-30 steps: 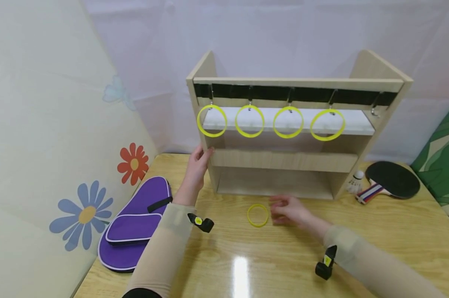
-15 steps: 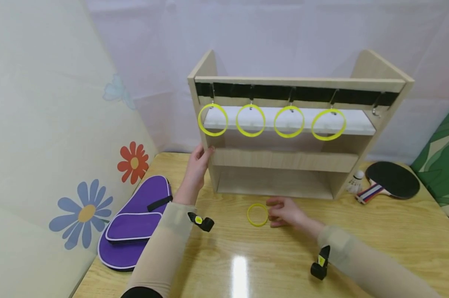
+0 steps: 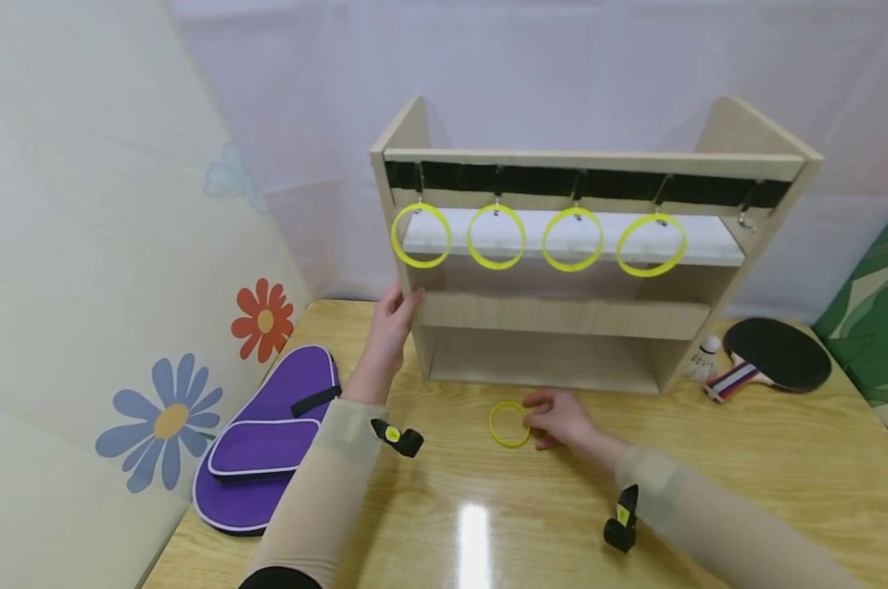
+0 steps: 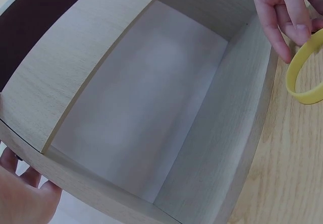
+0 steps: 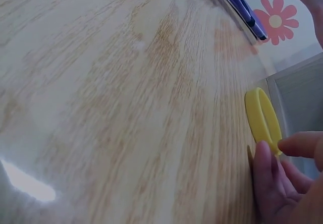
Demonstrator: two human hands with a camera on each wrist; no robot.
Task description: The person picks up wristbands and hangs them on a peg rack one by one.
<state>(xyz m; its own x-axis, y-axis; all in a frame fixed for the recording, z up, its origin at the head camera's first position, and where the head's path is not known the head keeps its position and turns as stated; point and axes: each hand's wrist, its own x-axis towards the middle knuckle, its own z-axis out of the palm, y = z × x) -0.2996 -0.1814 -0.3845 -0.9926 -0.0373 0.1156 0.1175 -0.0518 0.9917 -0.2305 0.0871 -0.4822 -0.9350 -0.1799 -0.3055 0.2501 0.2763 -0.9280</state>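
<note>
My right hand (image 3: 562,420) pinches the near edge of a yellow wristband (image 5: 256,115) between thumb and fingertips, low over the wooden table in front of a small wooden shelf (image 3: 562,315). In the left wrist view the wristband looks tilted on its edge. At the shelf's left side panel, my left hand (image 3: 389,331) grips the upright, thumb at the front edge; its other fingers are partly hidden behind the panel. Several yellow wristbands (image 3: 496,267) hang from metal hooks along a black strip (image 3: 540,180). The hook at the right end (image 3: 746,221) bears none.
A purple racket case (image 3: 267,448) lies on the left of the table (image 3: 429,523). Right of the shelf are a shuttlecock (image 3: 703,360) and a black table tennis bat (image 3: 778,352). A pale cloth (image 3: 562,74) hangs behind the shelf.
My right hand has moved left to the wristband on the table and taken hold of its right edge. My left hand stays on the shelf's side panel.
</note>
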